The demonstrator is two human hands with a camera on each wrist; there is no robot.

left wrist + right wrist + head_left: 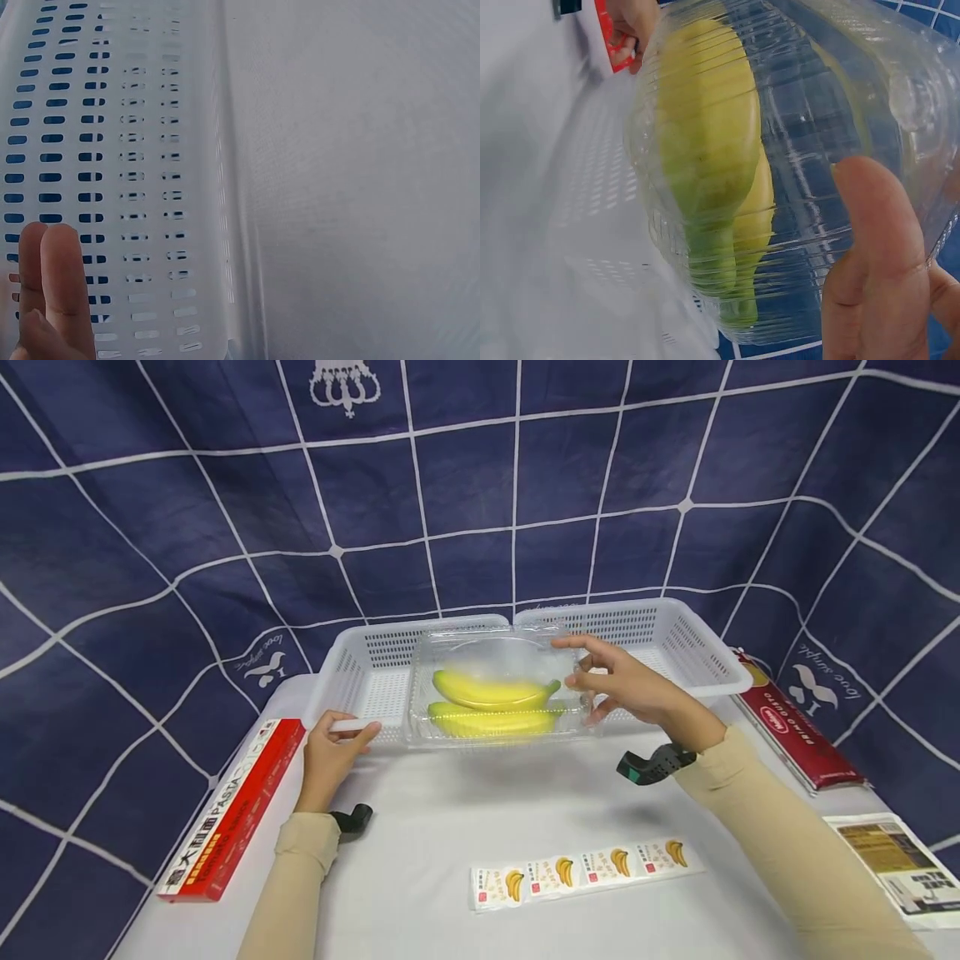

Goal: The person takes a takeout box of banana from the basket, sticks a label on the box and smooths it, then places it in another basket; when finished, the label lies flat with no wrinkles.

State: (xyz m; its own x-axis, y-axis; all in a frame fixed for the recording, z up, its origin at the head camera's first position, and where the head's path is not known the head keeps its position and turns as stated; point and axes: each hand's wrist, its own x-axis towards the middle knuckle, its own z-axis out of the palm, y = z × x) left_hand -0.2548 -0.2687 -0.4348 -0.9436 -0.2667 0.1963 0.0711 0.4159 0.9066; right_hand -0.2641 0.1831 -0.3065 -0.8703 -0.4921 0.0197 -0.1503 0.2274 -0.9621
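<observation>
In the head view, my right hand (630, 681) grips the right end of a clear plastic clamshell box (502, 652). Two yellow bananas (491, 691) with green tips lie inside it, one in front of the other. The box is raised above the table and overlaps two white slotted baskets. At the front left corner of the left basket (386, 693), my left hand (330, 756) pinches the rim between thumb and fingers. The right wrist view shows my thumb (881, 232) against the box's ribbed side.
The right basket (648, 662) stands beside the left one at the back. A red pasta box (232, 810) lies at left. On the right are a dark red packet (798, 727) and a printed sheet (903, 868). A strip of banana labels (585, 874) lies in front.
</observation>
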